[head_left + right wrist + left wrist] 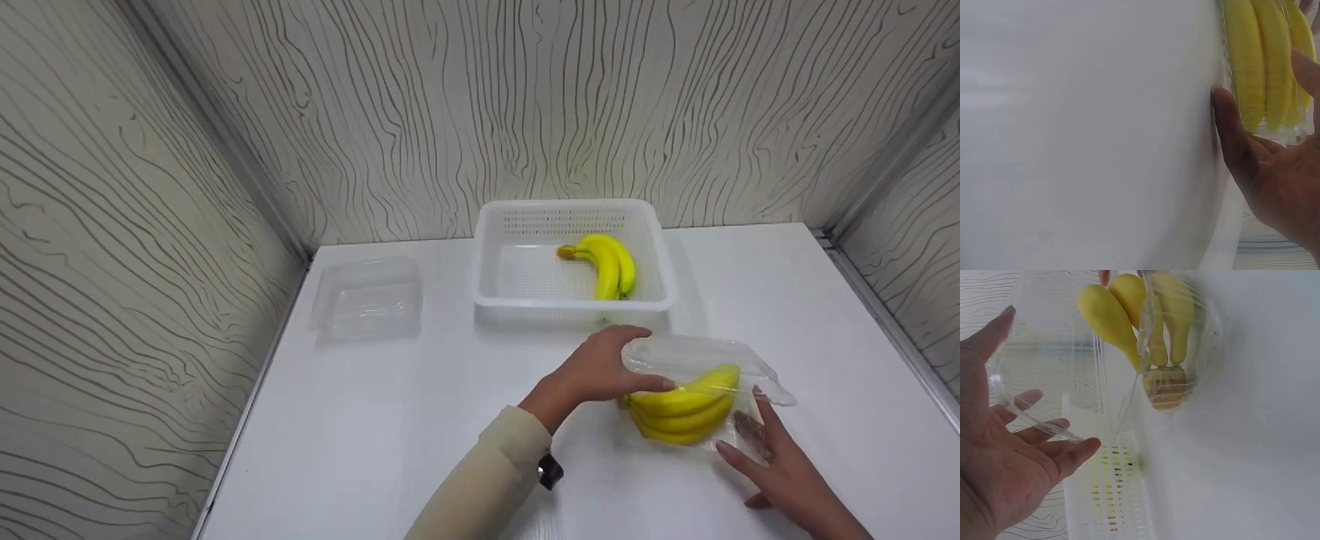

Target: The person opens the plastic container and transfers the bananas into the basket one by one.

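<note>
In the head view, a bunch of yellow bananas [682, 412] lies in a clear plastic clamshell box [731, 431] at the front right of the table. Its lid [690, 352] stands partly raised over the fruit. My left hand [600, 367] grips the lid's left end, thumb on the near side and fingers on the far side, as the left wrist view also shows through the plastic. Around the box's right end, my right hand [787, 469] holds it between thumb and fingers. In the right wrist view, the bananas [1272, 62] show just beyond these fingers.
Behind the hands, a white perforated basket [517, 304] holds another bunch of bananas [611, 266]. A second clear plastic box [367, 300] sits at the back left of the white table [345, 435]. Wood-grain patterned walls [420, 112] enclose the table.
</note>
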The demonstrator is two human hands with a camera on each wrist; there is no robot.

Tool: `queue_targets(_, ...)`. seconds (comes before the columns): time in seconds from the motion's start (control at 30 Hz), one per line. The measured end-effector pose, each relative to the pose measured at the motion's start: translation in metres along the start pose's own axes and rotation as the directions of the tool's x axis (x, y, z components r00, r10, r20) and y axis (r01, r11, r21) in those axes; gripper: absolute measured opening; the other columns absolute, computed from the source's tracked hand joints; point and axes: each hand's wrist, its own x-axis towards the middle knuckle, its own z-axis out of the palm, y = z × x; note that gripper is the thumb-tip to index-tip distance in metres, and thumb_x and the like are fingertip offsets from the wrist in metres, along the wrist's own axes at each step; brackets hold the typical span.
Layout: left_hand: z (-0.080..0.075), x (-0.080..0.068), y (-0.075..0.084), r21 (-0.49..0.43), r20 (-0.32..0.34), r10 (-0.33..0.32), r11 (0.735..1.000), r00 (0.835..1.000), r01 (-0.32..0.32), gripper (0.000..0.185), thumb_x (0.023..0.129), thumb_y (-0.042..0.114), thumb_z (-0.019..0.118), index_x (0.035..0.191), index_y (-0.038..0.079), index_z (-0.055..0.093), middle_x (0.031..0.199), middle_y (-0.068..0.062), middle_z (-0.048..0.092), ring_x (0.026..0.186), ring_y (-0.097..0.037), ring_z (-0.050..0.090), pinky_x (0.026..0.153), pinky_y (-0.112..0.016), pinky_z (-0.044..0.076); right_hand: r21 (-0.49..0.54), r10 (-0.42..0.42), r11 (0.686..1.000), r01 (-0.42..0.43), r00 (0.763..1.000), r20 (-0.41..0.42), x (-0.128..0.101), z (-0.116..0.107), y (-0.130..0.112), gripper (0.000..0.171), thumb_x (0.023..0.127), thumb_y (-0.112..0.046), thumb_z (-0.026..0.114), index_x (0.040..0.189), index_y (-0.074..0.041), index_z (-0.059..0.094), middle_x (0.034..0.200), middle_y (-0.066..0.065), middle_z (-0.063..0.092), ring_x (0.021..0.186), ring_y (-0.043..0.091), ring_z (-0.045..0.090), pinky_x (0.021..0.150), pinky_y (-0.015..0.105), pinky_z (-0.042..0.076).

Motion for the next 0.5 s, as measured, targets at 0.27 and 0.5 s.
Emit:
queue_targets(0.27, 0.0016, -0.0020, 0.0071, -0.151, -0.104, -0.061, 0.988, 0.993, 0.045, 0.067, 0.087, 0.064, 0.079, 0.146, 0.037, 0.061, 0.155, 0.012, 0.060, 0.139, -0.009, 0.058, 0.118, -0.036, 0.051, 0.007, -0.007, 1.000, 0.007, 1.000, 0.006, -0.0003, -0.0007, -0.0003, 0.121, 0.101, -0.063, 0.064, 0.159, -0.038, -0.040, 0.172, 0.037, -0.006, 0.155, 0.068, 0.005, 0.069, 0.042, 0.068)
queue_targets(0.5, -0.0010, -0.0008, 0.0006, -0.288, -0.150, -0.049, 0.957, 0.987, 0.004, 0.052, 0.102, 0.062, 0.061, 0.146, 0.035, 0.063, 0.153, 0.012, 0.062, 0.145, -0.011, 0.056, 0.119, -0.037, 0.050, -0.006, -0.022, 1.000, 0.022, 1.000, 0.007, -0.0016, -0.0015, -0.0004, 0.121, 0.102, -0.061, 0.064, 0.159, -0.037, -0.040, 0.173, 0.037, -0.003, 0.155, 0.068, 0.004, 0.069, 0.042, 0.068)
